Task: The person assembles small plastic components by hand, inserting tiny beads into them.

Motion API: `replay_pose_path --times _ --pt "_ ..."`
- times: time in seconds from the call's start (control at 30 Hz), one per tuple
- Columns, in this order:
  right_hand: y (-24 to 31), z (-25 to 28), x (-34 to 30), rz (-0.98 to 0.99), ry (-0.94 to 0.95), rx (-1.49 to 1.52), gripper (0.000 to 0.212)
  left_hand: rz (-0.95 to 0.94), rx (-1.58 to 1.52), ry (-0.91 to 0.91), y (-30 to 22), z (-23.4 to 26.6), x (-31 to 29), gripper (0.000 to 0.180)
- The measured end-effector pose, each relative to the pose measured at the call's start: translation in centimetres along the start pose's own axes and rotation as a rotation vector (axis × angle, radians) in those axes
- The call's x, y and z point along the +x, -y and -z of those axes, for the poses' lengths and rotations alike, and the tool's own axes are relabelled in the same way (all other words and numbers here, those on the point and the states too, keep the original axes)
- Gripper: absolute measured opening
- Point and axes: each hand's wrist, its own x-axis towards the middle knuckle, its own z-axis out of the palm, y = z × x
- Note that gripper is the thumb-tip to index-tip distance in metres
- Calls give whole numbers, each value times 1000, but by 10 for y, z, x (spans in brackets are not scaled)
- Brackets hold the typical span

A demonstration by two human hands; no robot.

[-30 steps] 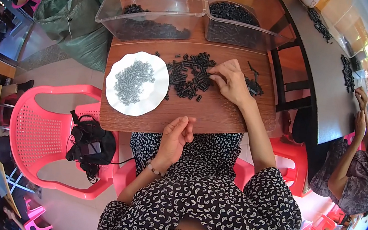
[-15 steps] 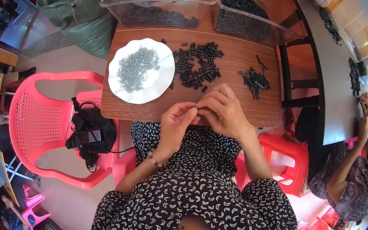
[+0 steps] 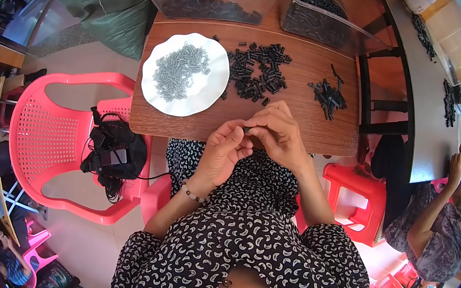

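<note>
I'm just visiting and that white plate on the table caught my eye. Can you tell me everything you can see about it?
The white plate is roundish with a wavy, scalloped rim and a smooth, shiny surface, perhaps ceramic or plastic. It lies flat on the left part of the brown wood-grain tabletop, holding a loose heap of tiny silvery-grey pieces, too small to identify surely. Some white shows around them. Small black cylindrical pieces lie right beside it. Neither hand touches it.
</note>
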Motion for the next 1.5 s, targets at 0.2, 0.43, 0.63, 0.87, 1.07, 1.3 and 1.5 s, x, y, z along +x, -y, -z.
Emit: replay_pose_path --times 0.2,0.43,0.63,0.87,1.07,1.3,1.5 --pt "3 -1 0 27 83 -67 24 120 -1 -23 -9 2 -3 19" --pt "5 -5 22 83 84 -122 16 159 -176 -72 -6 9 -7 17" --pt "-16 -37 75 155 155 -182 15 118 -186 -85 -5 10 -16 19" --pt "-27 -75 117 266 165 -356 18 83 -169 -103 -11 16 -28 23" --pt "-27 -104 137 356 139 -427 29 81 -146 -127 -16 16 -28 23" --pt "-36 -81 119 362 270 -517 32 104 -181 -121 -17 23 -27 21" --pt "-29 -77 122 341 245 -414 34 114 -177 -103 -14 21 -23 20"
